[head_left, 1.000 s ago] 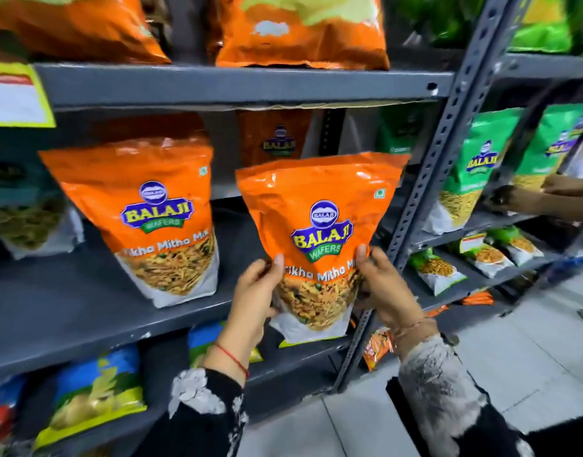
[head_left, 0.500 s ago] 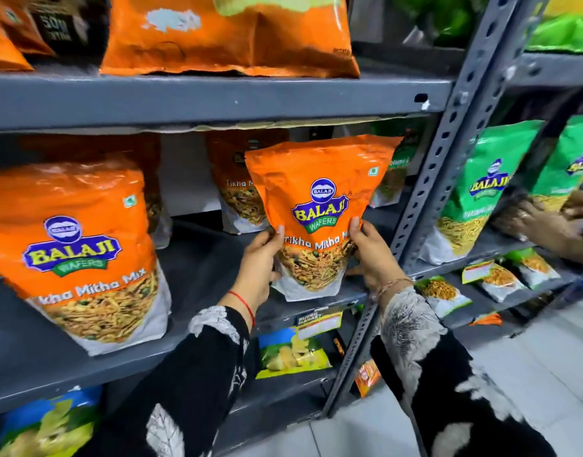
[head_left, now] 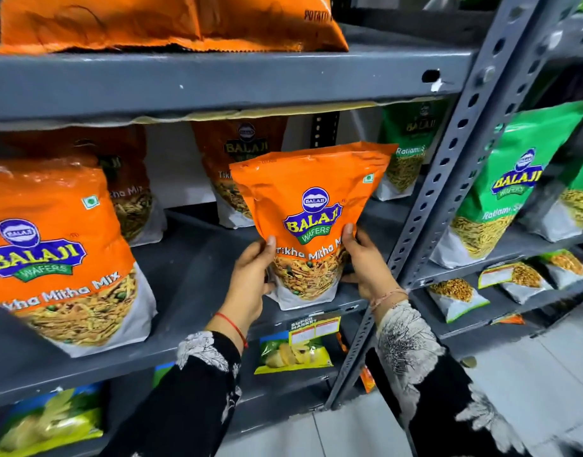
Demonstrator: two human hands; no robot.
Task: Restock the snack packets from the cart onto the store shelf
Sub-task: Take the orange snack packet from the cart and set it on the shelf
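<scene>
An orange Balaji Tikha Mitha Mix packet (head_left: 311,196) stands upright at the front right of the grey middle shelf (head_left: 191,268). My left hand (head_left: 250,278) grips its lower left side and my right hand (head_left: 369,265) grips its lower right side. The packet's base rests at the shelf's front edge. A matching orange packet (head_left: 58,252) stands at the shelf's left front. Two more orange packets (head_left: 231,166) stand further back, partly hidden.
A grey perforated upright (head_left: 448,179) borders the bay on the right. Green Ratlami packets (head_left: 501,192) stand on the neighbouring shelf, small packets (head_left: 455,298) below them. Large orange bags (head_left: 171,21) lie on the shelf above. Yellow-green chip bags (head_left: 293,351) fill the lower shelf.
Both hands carried the orange packet forward and down from in front of the rack onto the middle shelf. The other person's hands at the right are out of view now.
</scene>
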